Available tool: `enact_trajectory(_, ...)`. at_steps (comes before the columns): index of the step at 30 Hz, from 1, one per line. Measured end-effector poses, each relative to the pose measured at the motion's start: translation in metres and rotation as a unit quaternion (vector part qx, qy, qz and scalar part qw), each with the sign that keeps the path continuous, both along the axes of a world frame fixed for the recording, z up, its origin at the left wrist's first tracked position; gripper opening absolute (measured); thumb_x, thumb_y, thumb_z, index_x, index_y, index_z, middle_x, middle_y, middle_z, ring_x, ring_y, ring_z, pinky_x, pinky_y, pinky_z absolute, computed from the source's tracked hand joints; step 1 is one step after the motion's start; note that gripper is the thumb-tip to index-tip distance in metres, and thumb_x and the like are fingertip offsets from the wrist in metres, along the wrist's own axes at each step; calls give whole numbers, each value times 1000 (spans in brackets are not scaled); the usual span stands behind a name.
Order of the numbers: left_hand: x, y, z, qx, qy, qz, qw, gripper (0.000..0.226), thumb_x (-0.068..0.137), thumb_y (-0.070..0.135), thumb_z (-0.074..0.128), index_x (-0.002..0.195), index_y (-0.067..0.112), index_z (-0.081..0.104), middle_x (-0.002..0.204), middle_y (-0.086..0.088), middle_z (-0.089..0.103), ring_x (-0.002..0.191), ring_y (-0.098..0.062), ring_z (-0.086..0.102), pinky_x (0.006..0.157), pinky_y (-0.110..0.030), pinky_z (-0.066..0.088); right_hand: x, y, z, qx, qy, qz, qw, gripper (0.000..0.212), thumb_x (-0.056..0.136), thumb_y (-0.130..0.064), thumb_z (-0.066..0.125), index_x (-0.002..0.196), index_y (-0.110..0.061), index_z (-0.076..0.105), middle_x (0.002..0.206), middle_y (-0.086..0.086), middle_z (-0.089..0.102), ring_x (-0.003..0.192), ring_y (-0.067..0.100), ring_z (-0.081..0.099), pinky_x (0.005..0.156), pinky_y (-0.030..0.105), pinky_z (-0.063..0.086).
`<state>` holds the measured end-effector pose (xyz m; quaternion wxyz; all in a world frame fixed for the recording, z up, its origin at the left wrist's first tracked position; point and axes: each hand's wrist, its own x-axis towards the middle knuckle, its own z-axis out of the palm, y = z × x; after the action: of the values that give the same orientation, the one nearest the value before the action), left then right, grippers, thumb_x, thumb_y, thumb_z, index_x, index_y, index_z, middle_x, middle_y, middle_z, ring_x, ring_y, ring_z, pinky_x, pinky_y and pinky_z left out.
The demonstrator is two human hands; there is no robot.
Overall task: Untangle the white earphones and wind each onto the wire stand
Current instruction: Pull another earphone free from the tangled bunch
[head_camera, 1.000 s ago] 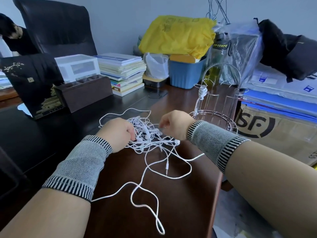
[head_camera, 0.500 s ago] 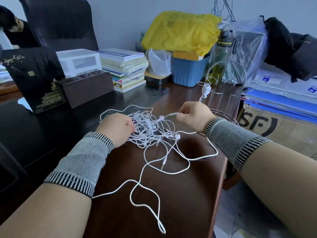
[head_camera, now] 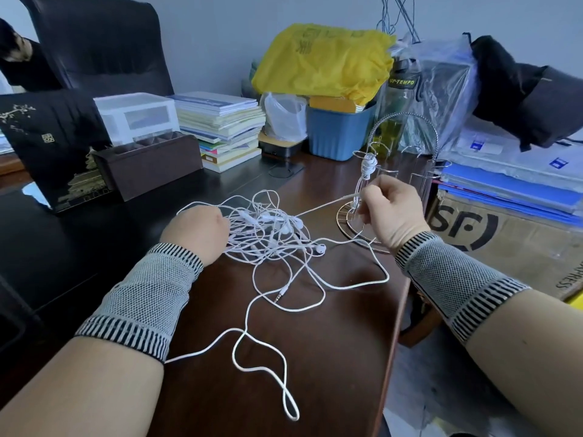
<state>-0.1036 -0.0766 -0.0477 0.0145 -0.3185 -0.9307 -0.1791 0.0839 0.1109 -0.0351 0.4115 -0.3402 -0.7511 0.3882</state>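
Head | hands: right hand (head_camera: 389,212) pinches thin white cord (head_camera: 325,205) | tangle (head_camera: 268,231) loopy

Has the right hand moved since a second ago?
Yes. The right hand, pinching a white earphone cable, has pulled rightward and away from the tangle, now in front of the wire stand.

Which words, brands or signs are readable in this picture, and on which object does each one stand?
"UP-TEMPO": on the dark band of the green water bottle.
"SF": large black logo on the cardboard box; the small print at its right edge is cut off.
Faint print on the yellow plastic bag: too blurred to read.
Gold emblem on the black gift bag: not legible.
Book stack spines: too small.
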Motion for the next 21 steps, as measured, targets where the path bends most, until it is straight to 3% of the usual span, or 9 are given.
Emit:
enact_trajectory(2,3,-1,1,18,6,20,1000,35,98,23,36,75,7,56,76,-11,59,65,-22,50,56,-31,34,1,-3,-2,-3,-6,19,1000,27,71,-32,49,54,-14,60,53,11,62,54,22,55,65,42,55)
enact_trajectory(4,9,0,6,39,47,26,998,35,99,32,38,71,13,48,70,-5,54,60,-17,46,52,-30,29,1,-6,-4,-3,-10,29,1000,31,72,-27,47,48,-10,58,46,5,56,50,18,50,58,33,46)
enact_trajectory(8,22,6,20,140,102,-19,985,19,94,37,55,87,19,58,94,3,59,88,-20,56,77,-35,43,-4,-6,-3,20,-73,43,996,35,69,-32,45,55,-1,54,48,7,54,54,21,49,60,32,43)
enact_trajectory(10,26,12,22,153,103,-53,981,13,95,32,55,96,22,62,103,3,59,97,-20,56,84,-35,43,-9,-9,-1,57,-143,54,987,28,80,-28,53,60,-9,56,59,7,60,64,20,54,67,31,46)
enact_trajectory(13,24,21,22,106,86,-75,988,19,97,35,52,101,24,67,105,3,64,94,-20,59,80,-34,46,-25,-16,0,128,-208,74,967,12,86,-18,58,81,-20,68,85,-1,69,86,18,62,78,24,46)
enact_trajectory(16,20,26,14,74,37,-70,994,27,96,41,53,112,26,68,111,3,68,102,-21,62,85,-36,51,-46,-19,2,135,-261,111,949,25,87,-12,54,104,-20,72,106,-2,70,101,18,63,93,27,48)
enact_trajectory(18,19,27,5,83,13,-59,995,30,95,37,56,122,28,64,121,3,65,108,-21,61,92,-38,50,-61,-21,1,147,-339,151,917,33,91,-11,52,118,-20,67,120,-1,65,111,19,61,100,28,44)
enact_trajectory(21,14,26,1,105,8,-51,993,32,93,27,59,126,27,60,125,2,59,107,-21,60,94,-40,50,-81,-24,-8,189,-381,167,889,33,92,-22,55,124,-27,63,127,5,55,114,25,56,104,32,42)
